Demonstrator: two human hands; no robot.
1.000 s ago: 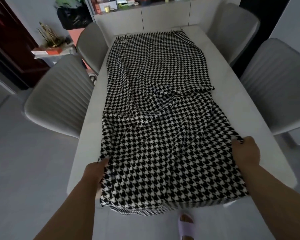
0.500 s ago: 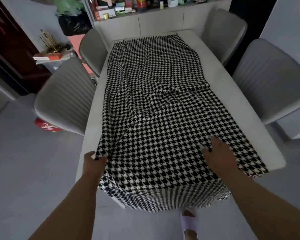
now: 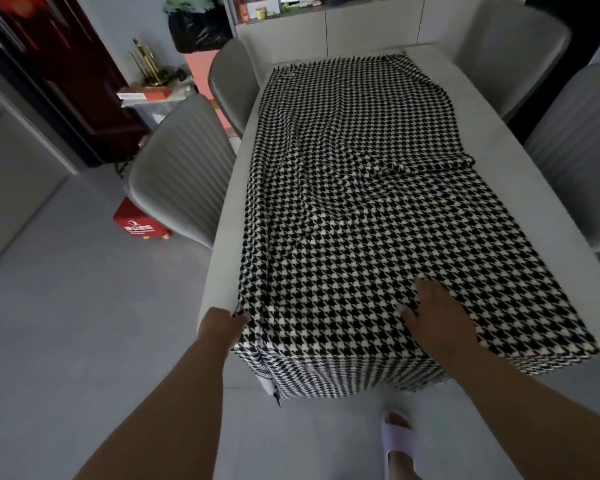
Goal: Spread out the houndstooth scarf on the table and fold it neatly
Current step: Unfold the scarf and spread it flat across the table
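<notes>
The black-and-white houndstooth scarf (image 3: pixel 354 188) lies lengthwise along the pale grey table (image 3: pixel 520 174), its near end hanging over the front edge. A folded-over layer ends in an edge across the middle right, with wrinkles near the centre. My left hand (image 3: pixel 222 325) grips the scarf's near left corner at the table's corner. My right hand (image 3: pixel 433 317) rests flat, fingers apart, on the scarf near the front edge, holding nothing.
Grey ribbed chairs stand on both sides, two at the left (image 3: pixel 184 168) and two at the right (image 3: pixel 582 147). A red box (image 3: pixel 139 223) sits on the floor by the left chair. A sideboard (image 3: pixel 326 26) lies beyond the table. My slippered foot (image 3: pixel 399 441) is below the edge.
My right hand let go of the scarf's right edge and moved inward to lie flat on the cloth. The near part got smoother and wider. My left hand kept its corner.
</notes>
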